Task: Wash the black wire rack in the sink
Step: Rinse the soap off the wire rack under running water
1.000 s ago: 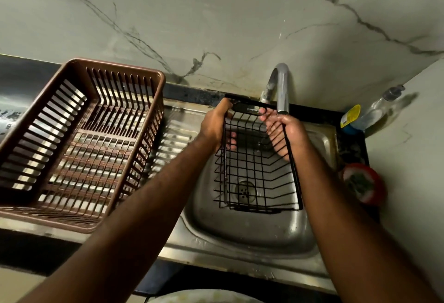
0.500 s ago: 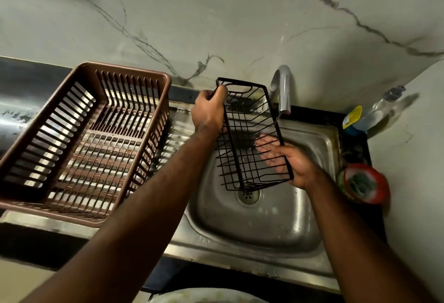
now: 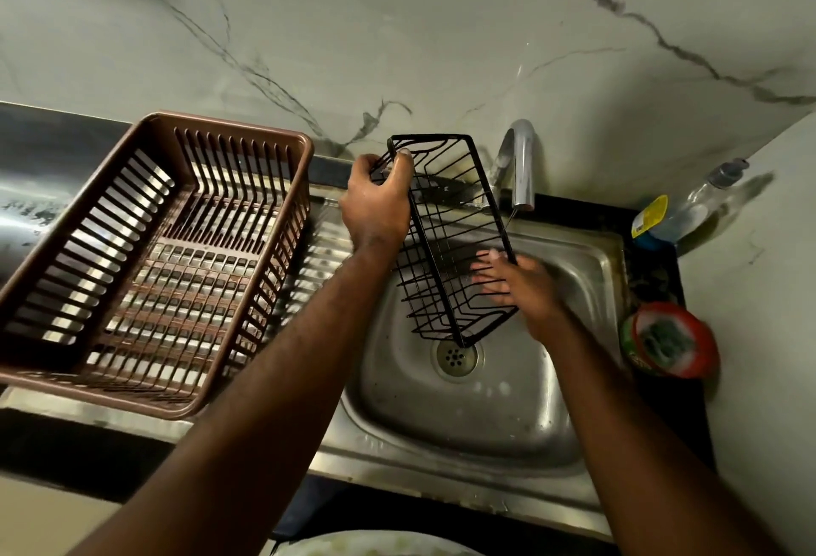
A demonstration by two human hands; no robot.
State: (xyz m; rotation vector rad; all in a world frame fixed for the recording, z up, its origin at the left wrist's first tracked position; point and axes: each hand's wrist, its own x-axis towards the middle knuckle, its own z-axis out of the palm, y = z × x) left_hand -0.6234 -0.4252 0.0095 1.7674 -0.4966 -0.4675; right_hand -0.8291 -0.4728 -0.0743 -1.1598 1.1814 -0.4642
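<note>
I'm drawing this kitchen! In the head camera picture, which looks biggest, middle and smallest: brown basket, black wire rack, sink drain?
Biggest: brown dish basket.
Middle: black wire rack.
Smallest: sink drain.
The gaps are plain, so nearness to the camera doesn't muddle it.

Your view is dim and greenish. Glare streaks the steel counter (image 3: 26, 198) at nine o'clock; the bottle (image 3: 689, 207) at three o'clock throws a shadow rightward. Your right hand (image 3: 521, 286) is motion-blurred, and the edges bow.

No wording is legible; the yellow label (image 3: 649, 216) on the clear bottle (image 3: 695, 209) beyond the right hand (image 3: 525, 286) is too blurred to read.
</note>
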